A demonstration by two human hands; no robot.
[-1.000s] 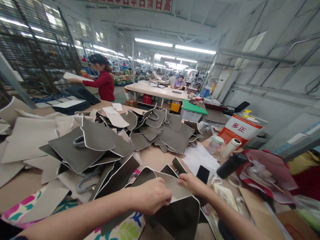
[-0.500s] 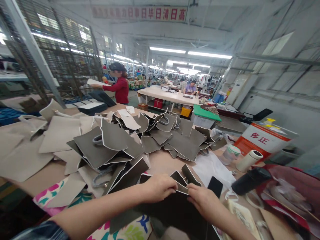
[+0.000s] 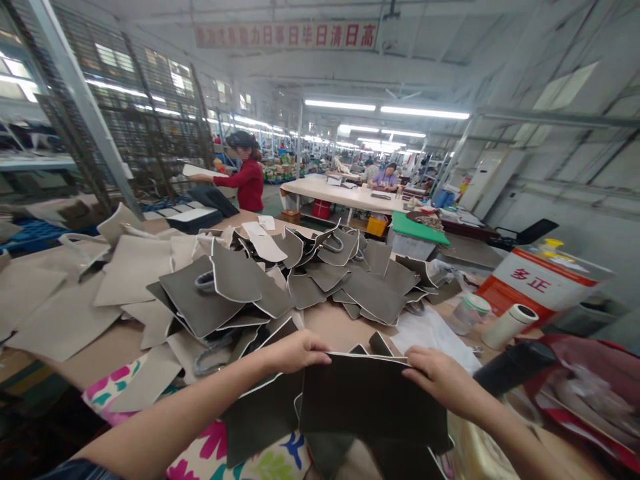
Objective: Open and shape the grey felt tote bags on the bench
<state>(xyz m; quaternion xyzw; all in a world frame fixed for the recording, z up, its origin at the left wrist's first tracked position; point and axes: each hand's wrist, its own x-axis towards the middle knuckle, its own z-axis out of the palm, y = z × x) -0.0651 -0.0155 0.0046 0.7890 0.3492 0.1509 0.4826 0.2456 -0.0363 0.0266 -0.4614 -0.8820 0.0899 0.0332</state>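
Observation:
In front of me is a dark grey-green bag panel [image 3: 373,397] with a pale cut edge along its top. My left hand [image 3: 295,350] pinches the top edge near its left corner, fingers curled over it. On the opposite side, my right hand [image 3: 440,377] grips that same edge, thumb and fingers closed on it. More dark flaps show below and just behind the panel; how they join it I cannot tell. Beyond my hands lies a heap of similar dark bag pieces [image 3: 375,293], some with grey loop handles. Beige pieces [image 3: 135,267] are piled to the left.
A colourful patterned cloth [image 3: 200,453] lies beneath at the front. To the right are a white thermos [image 3: 510,327], a black cylindrical case [image 3: 515,367], a lidded clear jar [image 3: 469,313] and an orange-white can [image 3: 540,280]. Across the table, a person in red [image 3: 250,183] holds a pale sheet.
My hands have moved apart along the panel's top edge, the left one leftward and the right one rightward. The panel's dark face now stands raised and spread towards me. The view has shifted slightly.

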